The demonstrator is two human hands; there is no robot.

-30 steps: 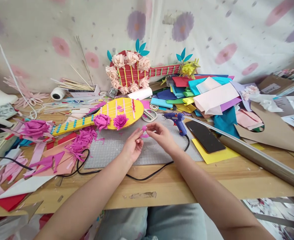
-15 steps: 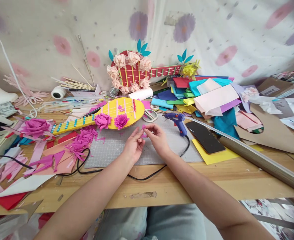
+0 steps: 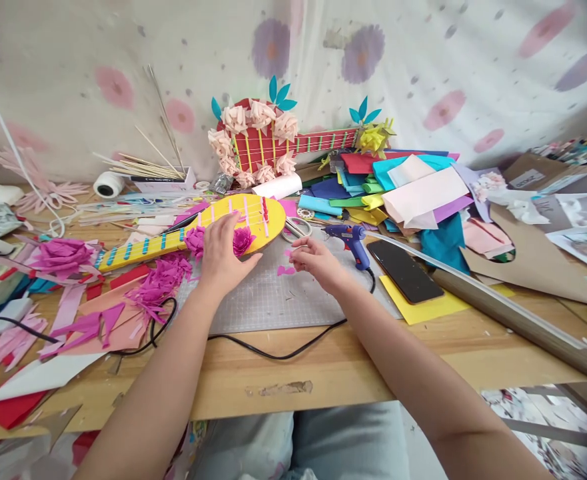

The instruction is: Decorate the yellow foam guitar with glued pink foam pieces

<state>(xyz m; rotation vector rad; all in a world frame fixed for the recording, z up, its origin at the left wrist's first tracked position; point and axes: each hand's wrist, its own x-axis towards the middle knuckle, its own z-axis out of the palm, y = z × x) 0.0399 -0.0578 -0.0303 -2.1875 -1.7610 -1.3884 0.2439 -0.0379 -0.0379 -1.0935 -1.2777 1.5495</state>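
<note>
My left hand (image 3: 223, 260) reaches over the yellow paper guitar (image 3: 210, 213), its fingers spread and thumb out, partly covering the magenta paper flowers (image 3: 244, 241) on the body. Whether the fingertips touch the guitar I cannot tell. Low over the grey cutting mat (image 3: 263, 300), my right hand (image 3: 318, 263) has loosely bent fingers that are apart, and no held thing shows in them. Small pink paper scraps (image 3: 286, 271) lie beside its fingertips. A blue glue gun (image 3: 349, 241) rests just right of that hand, with scissors (image 3: 297, 229) behind it.
Crumpled magenta paper (image 3: 160, 283) and a black cord (image 3: 283, 358) lie around the mat. A phone (image 3: 406, 272) rests on yellow paper at the right, near a long tube (image 3: 518, 317). Behind stand a red flowered guitar (image 3: 256, 150) and piled coloured paper (image 3: 426, 193).
My hands were together over the mat with a small pink piece at the fingertips. They have parted: the left moved up-left onto the guitar, the right slightly right, and pink scraps show on the mat.
</note>
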